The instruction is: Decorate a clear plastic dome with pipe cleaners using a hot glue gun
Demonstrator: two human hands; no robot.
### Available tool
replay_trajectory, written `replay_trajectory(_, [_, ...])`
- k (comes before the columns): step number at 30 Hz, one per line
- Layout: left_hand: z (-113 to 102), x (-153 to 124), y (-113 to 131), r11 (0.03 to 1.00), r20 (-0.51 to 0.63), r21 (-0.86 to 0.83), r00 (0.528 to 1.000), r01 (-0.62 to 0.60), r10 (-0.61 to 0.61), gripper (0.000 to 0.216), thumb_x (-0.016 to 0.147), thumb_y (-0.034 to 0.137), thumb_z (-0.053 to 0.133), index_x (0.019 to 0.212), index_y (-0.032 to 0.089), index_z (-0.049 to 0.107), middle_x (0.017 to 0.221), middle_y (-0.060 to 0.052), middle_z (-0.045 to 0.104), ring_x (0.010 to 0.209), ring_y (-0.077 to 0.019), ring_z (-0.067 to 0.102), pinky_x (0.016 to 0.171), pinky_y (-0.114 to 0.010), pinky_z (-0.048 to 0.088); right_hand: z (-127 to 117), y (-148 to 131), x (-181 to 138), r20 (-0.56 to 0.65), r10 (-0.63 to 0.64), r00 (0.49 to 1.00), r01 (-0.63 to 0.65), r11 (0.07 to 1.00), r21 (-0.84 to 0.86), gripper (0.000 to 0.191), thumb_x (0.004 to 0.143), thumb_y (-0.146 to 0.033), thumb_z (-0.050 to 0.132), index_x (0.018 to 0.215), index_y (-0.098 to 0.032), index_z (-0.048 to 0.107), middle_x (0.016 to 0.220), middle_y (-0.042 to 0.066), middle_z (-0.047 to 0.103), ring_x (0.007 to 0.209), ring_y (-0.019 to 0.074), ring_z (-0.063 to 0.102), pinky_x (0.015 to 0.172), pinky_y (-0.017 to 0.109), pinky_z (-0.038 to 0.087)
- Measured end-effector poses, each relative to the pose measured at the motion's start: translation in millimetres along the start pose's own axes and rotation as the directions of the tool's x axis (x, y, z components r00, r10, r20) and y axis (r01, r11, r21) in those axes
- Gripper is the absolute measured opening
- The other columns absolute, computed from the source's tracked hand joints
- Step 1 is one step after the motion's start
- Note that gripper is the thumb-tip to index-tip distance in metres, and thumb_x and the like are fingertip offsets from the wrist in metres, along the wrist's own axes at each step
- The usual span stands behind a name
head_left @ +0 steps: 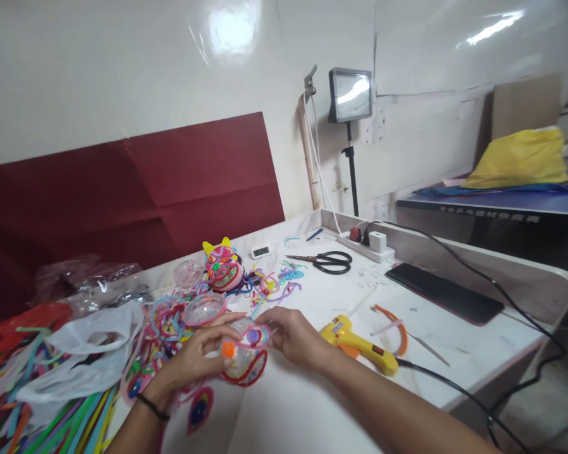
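Observation:
Low over the front of the table, a clear plastic ball (240, 364) sits between my two hands. A red and pink pipe-cleaner mouth shape is on its lower side, and above that are an orange pompom (228, 349) and a purple pompom (253, 336) ringed in pink. My left hand (201, 354) is closed on the ball's left side, with its thumb near the orange pompom. From the right, my right hand (294, 334) pinches the ball's edge by the purple pompom; its fingertips are partly hidden. A pink eye-shaped pipe-cleaner piece (200, 410) lies below my left hand.
A yellow glue gun (360, 347) and its cable lie right of my right forearm. Behind are black-handled scissors (331, 261), a decorated ball with yellow ears (224, 268) and a clear half-shell (205, 310). Pipe cleaners (71, 422) and white plastic bags (94, 334) crowd the left. A phone (442, 293) lies right.

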State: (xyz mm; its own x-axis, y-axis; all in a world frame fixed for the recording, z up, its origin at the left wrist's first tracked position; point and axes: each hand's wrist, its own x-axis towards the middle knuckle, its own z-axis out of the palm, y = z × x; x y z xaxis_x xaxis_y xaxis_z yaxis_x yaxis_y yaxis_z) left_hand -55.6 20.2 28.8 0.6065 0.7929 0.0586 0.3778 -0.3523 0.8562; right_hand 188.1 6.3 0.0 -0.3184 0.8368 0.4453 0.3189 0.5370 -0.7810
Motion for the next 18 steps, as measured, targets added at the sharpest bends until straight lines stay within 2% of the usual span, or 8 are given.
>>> replay_trajectory(8, [-2, -3, -5, 0.997, 0.000, -0.075, 1.000, -0.004, 0.004, 0.032, 0.070, 0.041, 0.078, 0.095, 0.023, 0.071, 0.154, -0.011, 0.033, 0.138, -0.0359, 0.034, 0.105, -0.049, 0.037, 17, 18, 5, -0.020, 0.133, 0.991, -0.122, 0.953, 0.277, 0.041, 0.056, 0.004, 0.054, 0.090, -0.014, 0.070, 0.075, 0.000, 0.066, 0.060, 0.0127, 0.055, 0.056, 0.024, 0.042])
replay_trajectory(12, [-5, -3, -12, 0.997, 0.001, -0.066, 0.999, -0.038, 0.038, 0.029, 0.069, 0.036, 0.080, 0.093, 0.023, 0.072, 0.152, -0.011, 0.036, 0.138, -0.0353, 0.034, 0.106, -0.050, 0.035, 22, 21, 8, 0.029, 0.208, 0.978, -0.198, 0.865, 0.461, 0.038, 0.054, 0.001, 0.055, 0.087, -0.015, 0.066, 0.071, -0.002, 0.061, 0.057, 0.0115, 0.054, 0.053, 0.023, 0.043])
replay_trajectory(15, [-8, -3, -12, 0.996, -0.013, -0.039, 0.996, -0.086, 0.085, 0.028, 0.066, 0.031, 0.083, 0.091, 0.022, 0.074, 0.149, -0.012, 0.041, 0.140, -0.0353, 0.031, 0.109, -0.050, 0.030, 21, 17, 8, 0.067, 0.246, 0.967, -0.239, 0.781, 0.577, 0.033, 0.053, -0.006, 0.064, 0.085, -0.017, 0.064, 0.072, -0.002, 0.060, 0.058, 0.0116, 0.055, 0.056, 0.026, 0.046])
replay_trajectory(18, [-10, -4, -3, 0.985, -0.037, -0.058, 0.986, -0.163, 0.161, 0.027, 0.065, 0.025, 0.083, 0.090, 0.025, 0.076, 0.145, -0.010, 0.047, 0.139, -0.0348, 0.033, 0.110, -0.052, 0.026, 14, 7, 7, 0.110, 0.244, 0.964, -0.253, 0.702, 0.665, 0.040, 0.048, -0.014, 0.074, 0.086, -0.017, 0.063, 0.078, 0.000, 0.061, 0.064, 0.0135, 0.057, 0.062, 0.030, 0.049])
